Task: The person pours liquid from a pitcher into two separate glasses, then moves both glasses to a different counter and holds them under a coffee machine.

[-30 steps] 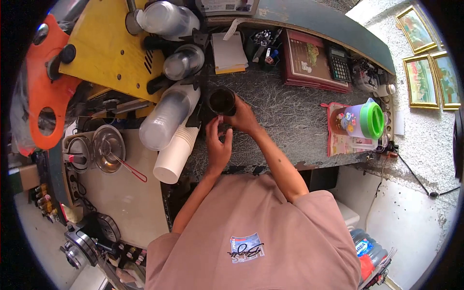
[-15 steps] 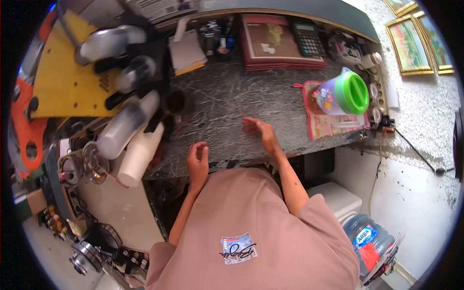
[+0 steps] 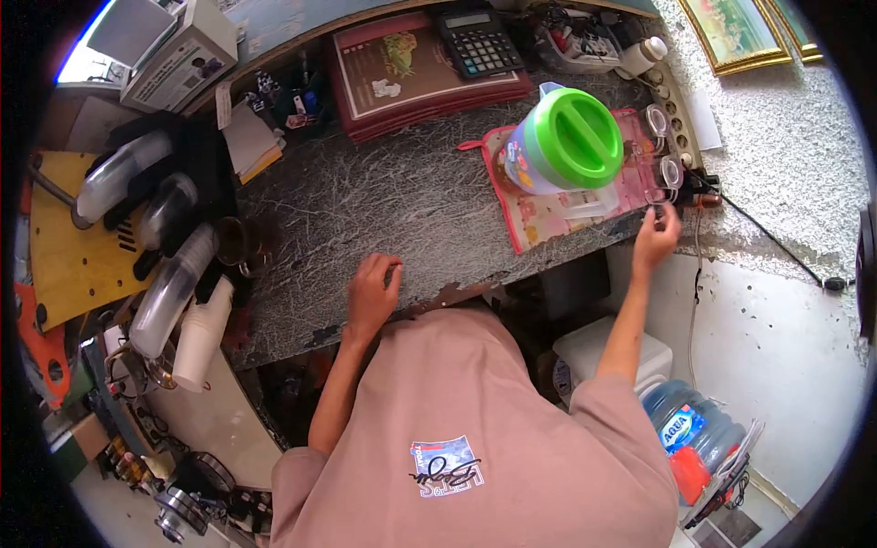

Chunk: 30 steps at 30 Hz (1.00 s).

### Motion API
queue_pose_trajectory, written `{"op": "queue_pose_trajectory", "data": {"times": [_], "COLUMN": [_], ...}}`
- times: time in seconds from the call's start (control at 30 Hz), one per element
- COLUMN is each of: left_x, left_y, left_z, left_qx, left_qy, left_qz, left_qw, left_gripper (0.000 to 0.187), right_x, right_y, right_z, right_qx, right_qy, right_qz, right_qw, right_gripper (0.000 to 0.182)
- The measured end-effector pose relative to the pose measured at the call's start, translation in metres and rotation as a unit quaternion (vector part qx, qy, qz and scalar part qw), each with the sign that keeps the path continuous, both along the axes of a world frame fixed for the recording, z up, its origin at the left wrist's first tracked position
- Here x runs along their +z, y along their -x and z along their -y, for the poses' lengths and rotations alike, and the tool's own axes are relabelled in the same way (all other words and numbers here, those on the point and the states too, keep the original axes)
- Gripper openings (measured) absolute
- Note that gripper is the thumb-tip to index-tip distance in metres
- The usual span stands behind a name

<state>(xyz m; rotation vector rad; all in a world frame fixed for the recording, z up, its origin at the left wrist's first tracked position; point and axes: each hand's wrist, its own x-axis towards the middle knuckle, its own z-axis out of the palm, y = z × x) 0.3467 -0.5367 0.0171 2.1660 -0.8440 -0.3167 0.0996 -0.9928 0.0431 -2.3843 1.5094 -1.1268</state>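
Note:
My left hand (image 3: pixel 373 294) rests at the front edge of the dark marbled counter (image 3: pixel 393 210), its fingers loosely bent and nothing in them. On the right, my right hand (image 3: pixel 656 239) reaches up to a small clear glass (image 3: pixel 664 175), with thumb and fingers apart and the fingertips right at its near side. A second clear glass (image 3: pixel 655 123) stands behind it. To the left of them is a pitcher with a green lid (image 3: pixel 574 137), set on a pink patterned cloth (image 3: pixel 530 224). A flat clear piece (image 3: pixel 589 203) lies in front of the pitcher.
Dark red menu folders (image 3: pixel 411 64) and a calculator (image 3: pixel 480 44) lie at the back. Stacked paper cups (image 3: pixel 201 338) and plastic cups (image 3: pixel 174 292) jut out from a holder on the left. A power strip (image 3: pixel 671 110) and cable (image 3: pixel 767 228) run along the right wall.
My right hand has moved from the middle of the counter rightward to the near glass. My left hand stays near the counter edge. The view has turned right.

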Motion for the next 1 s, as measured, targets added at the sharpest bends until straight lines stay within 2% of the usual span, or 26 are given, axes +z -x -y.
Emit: {"op": "queue_pose_trajectory", "data": {"times": [0.03, 0.07, 0.13, 0.2, 0.33, 0.47, 0.53, 0.6, 0.67, 0.73, 0.8, 0.83, 0.9, 0.93, 1.0], "left_x": [0.001, 0.001, 0.004, 0.006, 0.003, 0.006, 0.009, 0.011, 0.013, 0.02, 0.033, 0.037, 0.043, 0.047, 0.055], "left_y": [0.002, 0.005, 0.01, 0.018, 0.029, 0.036, 0.041, 0.041, 0.038, 0.038, 0.034, 0.033, 0.033, 0.035, 0.037], "left_z": [0.004, 0.007, 0.01, 0.007, -0.003, -0.011, -0.012, -0.006, 0.002, 0.008, 0.018, 0.021, 0.027, 0.029, 0.027], "left_qx": [0.001, -0.004, -0.007, 0.005, 0.016, 0.035, 0.025, 0.003, -0.031, -0.056, -0.146, -0.146, -0.177, -0.178, -0.119], "left_qy": [-0.002, -0.011, -0.025, -0.033, -0.023, -0.016, -0.014, 0.009, 0.013, 0.012, 0.012, 0.01, 0.041, 0.04, 0.217], "left_qz": [0.003, 0.005, 0.012, 0.007, 0.012, -0.021, -0.033, -0.066, -0.109, -0.15, -0.232, -0.23, -0.333, -0.332, -0.36], "left_qw": [1.0, 1.0, 1.0, 0.999, 1.0, 0.999, 0.999, 0.998, 0.994, 0.987, 0.962, 0.962, 0.925, 0.926, 0.9], "left_gripper": [0.009, 0.009, 0.01, 0.01, 0.01, 0.009, 0.009, 0.01, 0.011, 0.013, 0.037, 0.037, 0.079, 0.079, 0.112], "right_x": [0.01, 0.019, 0.02, 0.01, 0.012, 0.027, 0.034, 0.038, 0.031, 0.034, 0.022, 0.014, 0.008, 0.007, 0.0], "right_y": [-0.007, -0.015, -0.025, -0.027, -0.029, -0.02, -0.002, 0.018, 0.039, 0.042, 0.046, 0.04, 0.009, -0.011, -0.048], "right_z": [0.023, 0.041, 0.082, 0.122, 0.124, 0.078, 0.042, -0.002, -0.043, -0.099, -0.145, -0.167, -0.21, -0.229, -0.254], "right_qx": [0.002, 0.004, 0.032, 0.111, 0.072, -0.012, 0.007, -0.001, 0.006, -0.002, 0.028, 0.04, 0.057, 0.062, 0.088], "right_qy": [0.044, 0.065, 0.029, -0.086, -0.137, -0.097, -0.14, -0.145, -0.297, -0.376, -0.5, -0.556, -0.647, -0.681, -0.747], "right_qz": [-0.019, -0.057, -0.062, -0.058, -0.045, -0.067, 0.038, 0.045, 0.21, 0.302, 0.393, 0.423, 0.494, 0.532, 0.533], "right_qw": [0.999, 0.996, 0.997, 0.988, 0.987, 0.993, 0.989, 0.988, 0.931, 0.876, 0.771, 0.714, 0.579, 0.5, 0.387], "right_gripper": [0.049, 0.071, 0.083, 0.085, 0.084, 0.076, 0.076, 0.073, 0.069, 0.057, 0.048, 0.046, 0.044, 0.044, 0.042]}}
